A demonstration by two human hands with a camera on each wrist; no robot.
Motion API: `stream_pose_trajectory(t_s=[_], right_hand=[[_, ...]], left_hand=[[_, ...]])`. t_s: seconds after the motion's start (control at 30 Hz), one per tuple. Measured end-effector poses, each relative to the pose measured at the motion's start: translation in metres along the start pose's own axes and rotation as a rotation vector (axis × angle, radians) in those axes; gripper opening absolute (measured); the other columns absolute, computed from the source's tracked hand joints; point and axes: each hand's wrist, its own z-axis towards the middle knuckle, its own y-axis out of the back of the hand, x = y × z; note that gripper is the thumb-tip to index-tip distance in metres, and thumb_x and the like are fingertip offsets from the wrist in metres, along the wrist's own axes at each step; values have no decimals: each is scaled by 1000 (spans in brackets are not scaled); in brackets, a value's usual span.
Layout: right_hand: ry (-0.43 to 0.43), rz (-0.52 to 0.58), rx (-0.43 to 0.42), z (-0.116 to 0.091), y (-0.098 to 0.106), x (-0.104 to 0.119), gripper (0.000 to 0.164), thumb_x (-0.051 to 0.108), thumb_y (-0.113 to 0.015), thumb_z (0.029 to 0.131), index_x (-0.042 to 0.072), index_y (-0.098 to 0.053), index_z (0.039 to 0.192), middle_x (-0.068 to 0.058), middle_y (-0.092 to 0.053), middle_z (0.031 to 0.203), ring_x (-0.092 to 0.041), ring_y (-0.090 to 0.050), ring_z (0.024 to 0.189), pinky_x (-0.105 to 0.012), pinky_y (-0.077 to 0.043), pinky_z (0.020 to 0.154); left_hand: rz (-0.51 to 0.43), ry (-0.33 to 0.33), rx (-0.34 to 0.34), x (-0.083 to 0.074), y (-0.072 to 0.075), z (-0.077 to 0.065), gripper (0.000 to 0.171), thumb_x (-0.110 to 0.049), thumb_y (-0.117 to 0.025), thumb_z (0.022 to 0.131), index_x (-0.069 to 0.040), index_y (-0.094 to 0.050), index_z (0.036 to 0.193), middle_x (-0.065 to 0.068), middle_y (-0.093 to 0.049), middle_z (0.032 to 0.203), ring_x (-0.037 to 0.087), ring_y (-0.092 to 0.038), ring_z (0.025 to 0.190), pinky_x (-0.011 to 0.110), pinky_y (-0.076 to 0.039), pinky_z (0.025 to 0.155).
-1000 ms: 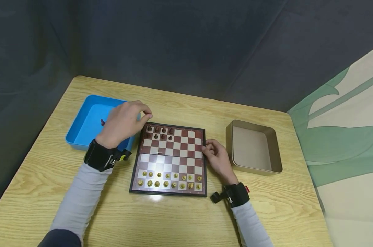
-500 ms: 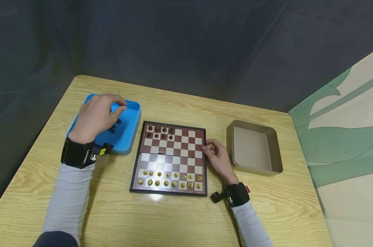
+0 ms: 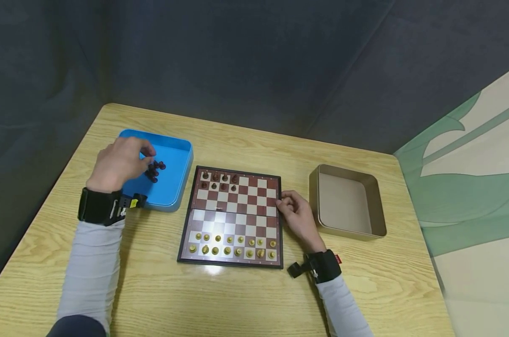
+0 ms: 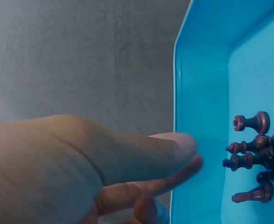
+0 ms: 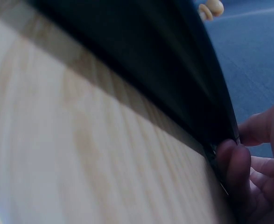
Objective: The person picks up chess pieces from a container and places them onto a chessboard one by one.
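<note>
My left hand (image 3: 119,161) hovers over the left part of a blue tray (image 3: 181,185), thumb and fingers extended with nothing seen between them. Just beyond its fingertips, several dark red chess pieces (image 3: 155,172) lie in a loose heap on the tray floor. One of them, a rook (image 4: 252,122), lies on its side apart from the others in the left wrist view. My right hand (image 3: 297,217) holds the right edge of a folding chessboard (image 3: 254,206), its thumb on top and curled fingers against the side (image 5: 232,161).
Gold chess pieces (image 3: 227,251) fill two rows along the board's near side. Several dark red pieces (image 3: 215,177) stand at its far left corner. A gold-coloured metal box (image 3: 344,201) sits right of my right hand. A dark curtain (image 3: 237,70) hangs behind the wooden table (image 3: 220,299).
My left hand has moved left from the board's far left corner to over the blue tray, then lowered slightly towards the pieces. The right hand stays at the board's edge.
</note>
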Motion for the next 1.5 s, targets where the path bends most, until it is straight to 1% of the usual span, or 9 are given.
stream_pose_trajectory(t_s=[0.23, 0.4, 0.73, 0.9, 1.0, 1.27, 1.5], right_hand=[[-4, -6, -13, -1, -1, -4, 24, 18, -57, 84, 6, -52, 104, -7, -53, 73, -16, -44, 53, -24, -35, 44], [-15, 3, -14, -1, -1, -4, 24, 18, -57, 84, 6, -52, 104, -7, -53, 73, -17, -44, 52, -26, -36, 42], [-18, 9, -6, -2, -2, -2, 25, 20, -56, 85, 6, -51, 105, -7, -53, 74, -19, -45, 52, -28, -37, 41], [-13, 20, 5, -3, -2, -1, 26, 19, -55, 85, 4, -50, 106, -8, -53, 74, -19, -44, 49, -29, -37, 39], [-6, 19, 9, -3, -2, 0, 27, 19, -55, 85, 3, -50, 107, -9, -53, 74, -19, -45, 50, -29, -37, 40], [-1, 15, 12, -2, -2, -1, 27, 19, -55, 85, 3, -50, 107, -9, -53, 74, -19, -44, 52, -28, -36, 41], [2, 22, 8, -2, -2, -1, 28, 19, -55, 85, 2, -50, 107, -10, -53, 74, -19, -44, 51, -28, -36, 41]], left_hand=[[5, 54, 88, 4, -3, 3, 22, -22, -54, 85, -11, -60, 103, 11, -57, 102, 31, -50, 84, 42, -38, 53], [12, 62, 111, 4, -3, 3, 22, -22, -54, 85, -10, -60, 102, 12, -56, 101, 31, -49, 82, 42, -37, 53], [20, 80, 111, 7, -7, 3, 20, -24, -53, 85, -9, -60, 98, 11, -55, 91, 27, -49, 73, 38, -36, 49], [29, 85, 100, 8, -9, 4, 20, -24, -53, 86, -9, -60, 96, 12, -54, 87, 27, -48, 69, 37, -35, 46], [32, 91, 95, 8, -10, 5, 20, -25, -52, 86, -9, -60, 96, 13, -54, 86, 28, -47, 68, 37, -34, 46], [30, 93, 75, 7, -10, 3, 18, -24, -52, 86, -9, -59, 92, 11, -52, 80, 27, -46, 63, 37, -33, 44], [22, 90, 52, 6, -8, 3, 15, -23, -53, 85, -10, -59, 87, 10, -52, 79, 26, -46, 63, 38, -33, 45]])
